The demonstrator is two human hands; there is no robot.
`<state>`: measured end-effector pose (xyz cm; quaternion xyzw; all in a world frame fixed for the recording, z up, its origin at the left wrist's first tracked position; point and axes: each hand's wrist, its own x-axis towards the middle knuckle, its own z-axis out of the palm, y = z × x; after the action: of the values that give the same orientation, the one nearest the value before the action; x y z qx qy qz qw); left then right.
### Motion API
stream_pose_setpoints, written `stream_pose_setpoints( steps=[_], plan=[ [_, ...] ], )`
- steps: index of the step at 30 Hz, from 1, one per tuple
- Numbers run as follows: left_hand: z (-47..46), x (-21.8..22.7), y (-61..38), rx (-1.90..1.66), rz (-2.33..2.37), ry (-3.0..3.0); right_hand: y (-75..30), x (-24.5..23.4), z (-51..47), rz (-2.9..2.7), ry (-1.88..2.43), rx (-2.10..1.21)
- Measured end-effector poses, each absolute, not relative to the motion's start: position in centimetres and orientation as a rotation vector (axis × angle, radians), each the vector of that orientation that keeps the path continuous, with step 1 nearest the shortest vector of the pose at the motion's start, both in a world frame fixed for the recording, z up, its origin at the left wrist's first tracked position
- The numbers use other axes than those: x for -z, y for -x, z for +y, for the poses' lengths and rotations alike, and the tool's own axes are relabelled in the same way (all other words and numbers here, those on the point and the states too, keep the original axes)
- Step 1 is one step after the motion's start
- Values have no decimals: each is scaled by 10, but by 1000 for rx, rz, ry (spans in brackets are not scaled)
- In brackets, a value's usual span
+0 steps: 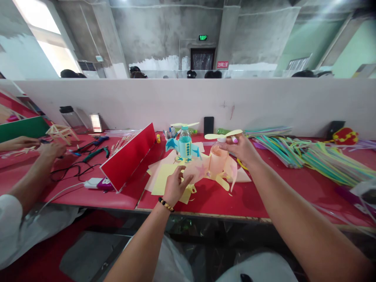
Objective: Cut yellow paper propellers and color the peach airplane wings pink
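A craft bottle [217, 158] wrapped in pale orange paper stands before me, with a yellow paper propeller on its white cap. My right hand [242, 148] is beside its top, closed round a marker [234, 139] with a purple end. At its left side, a pink paper wing [197, 171] carries a star. My left hand [177, 183] has thumb and fingers at this wing's outer end, seemingly pinching it; the exact contact is small to see. Behind stands a similar blue craft bottle [185, 145] with star cutouts, blue wings and a propeller.
Yellow and pink paper sheets [161, 178] lie under the crafts. A red board [129, 156] stands to the left; beyond it a co-worker's hands [53, 149] work near pliers [95, 154] and cables. Bundles of coloured strips [329, 160] lie right. A black phone [208, 126] leans on the white partition [188, 98].
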<state>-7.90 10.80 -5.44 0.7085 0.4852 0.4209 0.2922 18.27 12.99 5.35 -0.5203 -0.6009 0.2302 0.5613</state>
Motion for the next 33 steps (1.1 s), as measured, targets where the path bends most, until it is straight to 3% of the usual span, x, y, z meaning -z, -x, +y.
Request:
stream_pose_setpoints(
  steps=[16,24,33],
  plan=[
    [99,59,77,-894,1279,-1960,-201,-71,175,-1417,1327,-575],
    [99,60,72,-841,1260,-1924,-208,-104,268,-1252,1367,-451],
    [100,68,69,-709,1117,-1758,-198,-88,389,-1313,1487,-272]
  ],
)
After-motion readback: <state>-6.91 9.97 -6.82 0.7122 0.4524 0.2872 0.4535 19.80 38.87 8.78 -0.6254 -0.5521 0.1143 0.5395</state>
